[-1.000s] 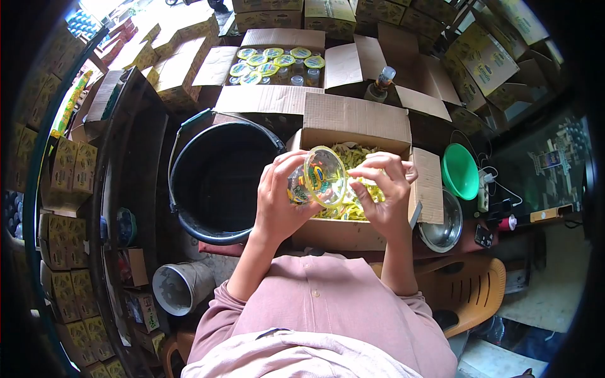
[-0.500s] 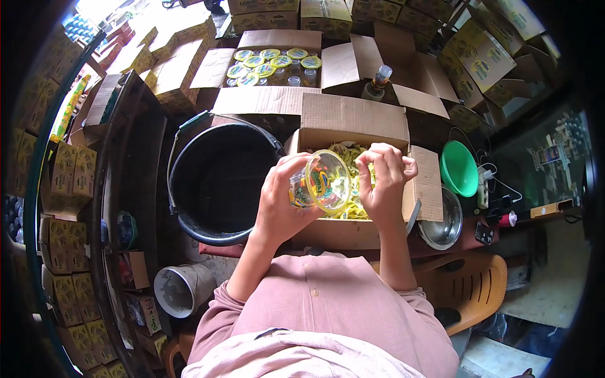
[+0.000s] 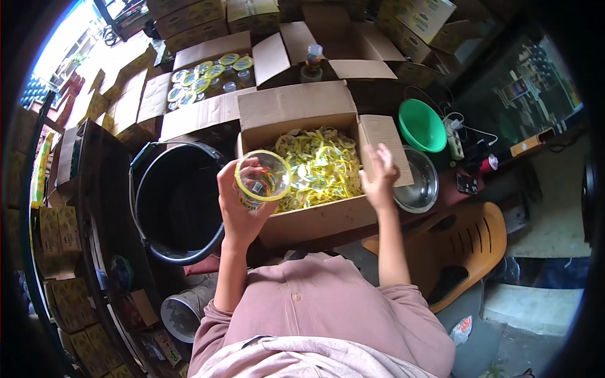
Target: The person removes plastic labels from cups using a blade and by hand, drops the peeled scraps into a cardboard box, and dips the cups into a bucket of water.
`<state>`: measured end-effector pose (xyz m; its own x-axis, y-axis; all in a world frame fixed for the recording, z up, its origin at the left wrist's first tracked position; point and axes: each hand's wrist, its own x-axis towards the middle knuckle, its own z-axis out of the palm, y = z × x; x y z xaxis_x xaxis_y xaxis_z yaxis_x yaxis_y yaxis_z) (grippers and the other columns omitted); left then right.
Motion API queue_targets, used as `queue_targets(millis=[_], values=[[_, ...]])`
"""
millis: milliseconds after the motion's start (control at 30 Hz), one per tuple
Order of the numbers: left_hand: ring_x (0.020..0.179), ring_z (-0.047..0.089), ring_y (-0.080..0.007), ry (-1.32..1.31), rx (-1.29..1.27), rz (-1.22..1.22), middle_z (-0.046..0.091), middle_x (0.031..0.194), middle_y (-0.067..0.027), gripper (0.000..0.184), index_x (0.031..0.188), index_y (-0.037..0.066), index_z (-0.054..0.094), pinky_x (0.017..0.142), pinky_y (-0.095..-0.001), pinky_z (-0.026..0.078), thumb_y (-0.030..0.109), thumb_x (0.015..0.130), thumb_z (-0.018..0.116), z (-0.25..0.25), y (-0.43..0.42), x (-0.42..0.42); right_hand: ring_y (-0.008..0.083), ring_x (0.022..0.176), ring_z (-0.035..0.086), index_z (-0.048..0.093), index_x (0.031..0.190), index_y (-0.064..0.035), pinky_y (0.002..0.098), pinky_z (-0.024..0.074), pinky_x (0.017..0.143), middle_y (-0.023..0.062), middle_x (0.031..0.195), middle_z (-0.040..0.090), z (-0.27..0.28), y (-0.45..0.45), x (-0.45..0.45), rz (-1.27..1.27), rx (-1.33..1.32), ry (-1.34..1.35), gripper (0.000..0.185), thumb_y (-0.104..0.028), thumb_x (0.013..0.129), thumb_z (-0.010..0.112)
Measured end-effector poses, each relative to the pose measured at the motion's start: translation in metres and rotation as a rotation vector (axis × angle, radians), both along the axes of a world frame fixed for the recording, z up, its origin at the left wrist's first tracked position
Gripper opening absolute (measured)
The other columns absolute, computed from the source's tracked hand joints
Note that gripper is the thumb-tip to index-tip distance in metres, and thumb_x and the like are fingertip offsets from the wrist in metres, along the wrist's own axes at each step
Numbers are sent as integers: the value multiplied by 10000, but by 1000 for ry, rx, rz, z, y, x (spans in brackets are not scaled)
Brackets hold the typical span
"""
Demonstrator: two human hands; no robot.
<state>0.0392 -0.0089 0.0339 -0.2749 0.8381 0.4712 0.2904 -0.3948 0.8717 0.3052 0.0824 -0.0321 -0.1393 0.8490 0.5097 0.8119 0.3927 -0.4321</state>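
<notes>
My left hand (image 3: pixel 234 211) is wrapped round a clear plastic cup (image 3: pixel 265 191) with a yellow rim and coloured print. The cup's open mouth faces up towards me, and it is held at the front left of an open cardboard box (image 3: pixel 321 222). Inside that box lies a heap of thin yellow strips and scraps of film (image 3: pixel 318 167). Over the box's right side is my right hand (image 3: pixel 380 179), raised, slightly blurred, with its fingers apart and nothing visible in them.
A large black bucket (image 3: pixel 142 195) stands left of the box. Behind is a carton of sealed cups (image 3: pixel 201 82). To the right are a green bowl (image 3: pixel 421 126), a metal bowl (image 3: pixel 421 189), a power strip (image 3: pixel 455 142) and an orange plastic chair (image 3: pixel 485 239).
My right hand has moved away from the cup's rim to the right, and its pinched fingers have spread. The cup's mouth has turned further upward. My view has swung right.
</notes>
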Motion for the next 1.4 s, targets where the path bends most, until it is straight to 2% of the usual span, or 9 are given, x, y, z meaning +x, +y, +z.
queue_targets(millis=[133, 200, 333, 433, 667, 833, 1067, 1233, 1400], values=[[954, 533, -172, -69, -30, -15, 484, 1112, -111, 701, 1209, 60, 310, 763, -264, 426, -21, 628, 695, -10, -1, 18, 233, 839, 544, 618, 917, -74, 325, 455, 696, 96, 876, 529, -48, 16, 119, -454, 105, 406, 209, -66, 709, 640], [960, 530, -174, -102, -45, -21, 473, 1121, -111, 697, 1225, 67, 296, 757, -263, 434, -15, 654, 688, -15, -1, 27, 233, 794, 550, 652, 763, -125, 391, 441, 695, 56, 794, 538, -69, 11, 155, -710, -183, -210, 66, -139, 700, 639], [963, 525, -174, -196, -69, -17, 463, 1132, -113, 699, 1232, 71, 286, 752, -248, 438, -3, 666, 691, -22, 5, 45, 244, 1049, 401, 673, 864, -176, 382, 312, 876, 71, 1044, 472, -179, 35, 212, -714, -372, -682, 188, -255, 732, 565], [966, 522, -172, -215, -55, -5, 461, 1137, -117, 709, 1232, 71, 284, 751, -256, 438, 3, 661, 700, -24, 6, 58, 226, 1061, 386, 664, 873, -156, 370, 295, 886, 54, 1063, 465, -145, 40, 195, -628, -608, -644, 229, -303, 740, 548], [1014, 528, -209, -18, 182, 37, 491, 1101, -123, 795, 1156, 62, 313, 882, -357, 448, 10, 526, 796, -26, 8, 81, 263, 1087, 379, 658, 899, -126, 381, 291, 882, 90, 1104, 441, -135, 44, 212, -582, -625, -711, 201, -106, 707, 601], [1116, 459, -247, -361, 125, 39, 435, 1197, -135, 683, 1254, 62, 295, 919, -383, 402, 96, 696, 687, -40, 23, 76, 272, 1019, 401, 691, 676, -169, 417, 309, 844, 46, 998, 514, -78, 38, 208, -608, -567, -518, 131, -300, 685, 686], [1126, 437, -226, -1098, 142, -5, 390, 1286, -95, 493, 1254, 55, 359, 889, -397, 421, 380, 893, 436, -32, 22, 12, 249, 1007, 411, 680, 822, -242, 456, 328, 801, 13, 1004, 516, -46, 27, 196, -794, -541, -362, 214, -419, 705, 647], [1131, 442, -318, -1917, 331, -297, 470, 1172, -216, 507, 1164, 7, 431, 973, -470, 348, 430, 919, 299, -49, 2, -44, 262, 989, 447, 507, 1148, -256, 517, 337, 790, 50, 1027, 464, -10, 11, 159, -915, -239, -295, 566, -195, 632, 734], [1059, 494, -314, -2101, 345, -343, 531, 1076, -199, 597, 1096, -37, 462, 947, -487, 365, 483, 909, 236, -53, -12, -60, 273, 886, 485, 550, 1106, -92, 387, 391, 783, 123, 901, 492, 24, 19, 85, -597, 373, -39, 454, -171, 688, 706]])
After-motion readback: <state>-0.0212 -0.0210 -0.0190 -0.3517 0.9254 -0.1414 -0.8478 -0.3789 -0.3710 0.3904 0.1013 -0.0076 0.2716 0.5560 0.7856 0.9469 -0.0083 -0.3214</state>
